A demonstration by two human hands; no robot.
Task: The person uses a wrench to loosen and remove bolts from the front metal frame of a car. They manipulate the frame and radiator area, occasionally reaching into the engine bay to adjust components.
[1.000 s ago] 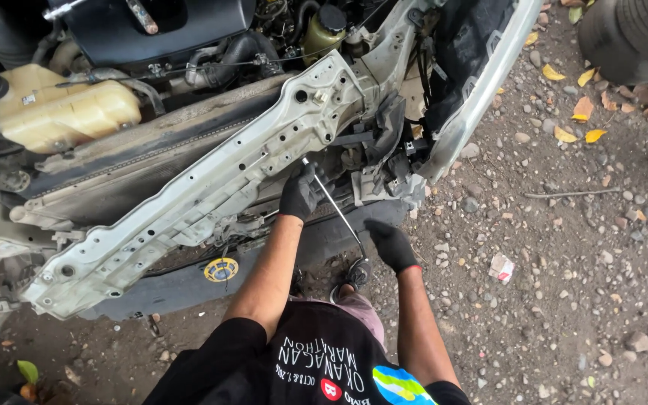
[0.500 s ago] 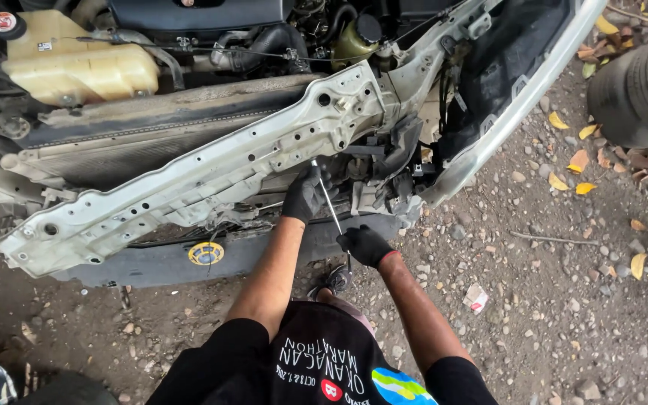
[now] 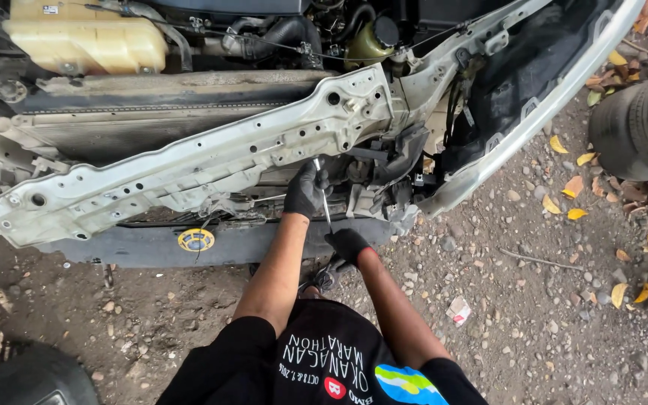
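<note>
we hold a thin metal tool (image 3: 322,193) upright under the white crossmember (image 3: 189,169): left hand (image 3: 306,191) clenched high on its shaft, right hand (image 3: 346,244) gripping the low end. we judge gloved fingers could slip and the tip skid into the hoses behind

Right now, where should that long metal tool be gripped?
Grip the tool on its bare shaft between the left hand and right hand, coming from the right: it slants up to the beam, its ends covered by gloves.
</note>
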